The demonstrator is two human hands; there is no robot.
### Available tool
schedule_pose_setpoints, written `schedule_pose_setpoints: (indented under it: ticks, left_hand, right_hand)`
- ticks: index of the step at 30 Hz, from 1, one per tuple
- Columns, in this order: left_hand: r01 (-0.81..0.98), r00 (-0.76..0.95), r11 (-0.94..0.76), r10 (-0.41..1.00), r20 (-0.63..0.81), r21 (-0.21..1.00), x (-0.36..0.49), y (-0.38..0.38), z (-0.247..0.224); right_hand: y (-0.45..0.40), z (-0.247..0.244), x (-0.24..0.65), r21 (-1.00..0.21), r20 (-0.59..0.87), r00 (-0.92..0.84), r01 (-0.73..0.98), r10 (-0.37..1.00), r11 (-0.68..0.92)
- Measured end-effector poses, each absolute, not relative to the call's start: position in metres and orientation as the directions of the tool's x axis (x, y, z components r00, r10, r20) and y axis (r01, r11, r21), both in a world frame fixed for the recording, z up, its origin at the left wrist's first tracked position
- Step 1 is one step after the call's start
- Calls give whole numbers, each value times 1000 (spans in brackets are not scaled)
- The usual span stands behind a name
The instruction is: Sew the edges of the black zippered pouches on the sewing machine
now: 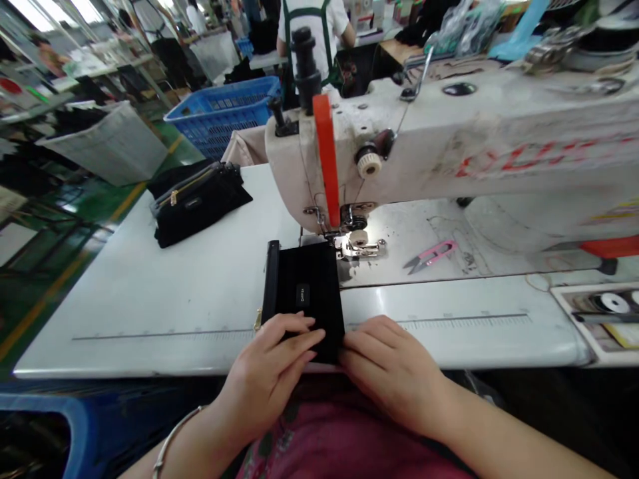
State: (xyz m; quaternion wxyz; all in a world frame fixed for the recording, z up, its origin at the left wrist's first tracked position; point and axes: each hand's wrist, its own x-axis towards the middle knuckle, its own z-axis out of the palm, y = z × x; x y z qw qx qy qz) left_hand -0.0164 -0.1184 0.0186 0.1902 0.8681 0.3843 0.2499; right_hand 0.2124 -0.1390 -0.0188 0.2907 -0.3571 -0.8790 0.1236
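A black fabric pouch lies on the sewing machine bed, its far right corner under the presser foot area. It carries a small dark label, and a zipper strip with a gold pull runs down its left side. My left hand bends over the pouch's near left part, fingers close together and pressing on the cloth. At the near right edge, my right hand pinches the fabric between thumb and fingers. The white sewing machine has a red guard in front of its needle, which I cannot make out.
Pink thread snips lie right of the needle area. Black zippered pouches are piled on the table's left. Behind stands a blue basket; a blue bin is lower left. A tray with bobbins is at right. Co-workers are beyond.
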Motion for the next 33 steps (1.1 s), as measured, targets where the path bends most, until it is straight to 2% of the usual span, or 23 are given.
schedule_pose_setpoints:
  ticks: [5,8,11,15,18,29,33]
  left_hand:
    - [573,731,-765,639,239,293,-4,-124,14]
    - [587,746,-774,631,214,236,-1,-127,10]
    - [580,750,-775,628,209,250,-3,-128,5]
    - [503,753,-804,588,296,318,-5,-128,1]
    - [505,731,-799,598,330,327,-3,-126,3]
    - [490,746,-809,582,324,324,-5,-124,-2]
    - [491,782,-822,562,268,289,-4,-123,-3]
  right_hand:
    - [-148,-29,205,-410,532,-498,556,685,723]
    - [-153,-30,207,-410,552,-470,566,689,715]
    - [-158,-30,211,-404,589,-440,566,678,719]
    - [-162,-32,214,-376,638,-420,562,646,737]
    - [-162,-34,215,-360,654,-418,561,630,746]
    - [-168,-42,218,-398,642,-384,574,664,716]
    - [-166,-36,213,-422,627,-353,596,694,684]
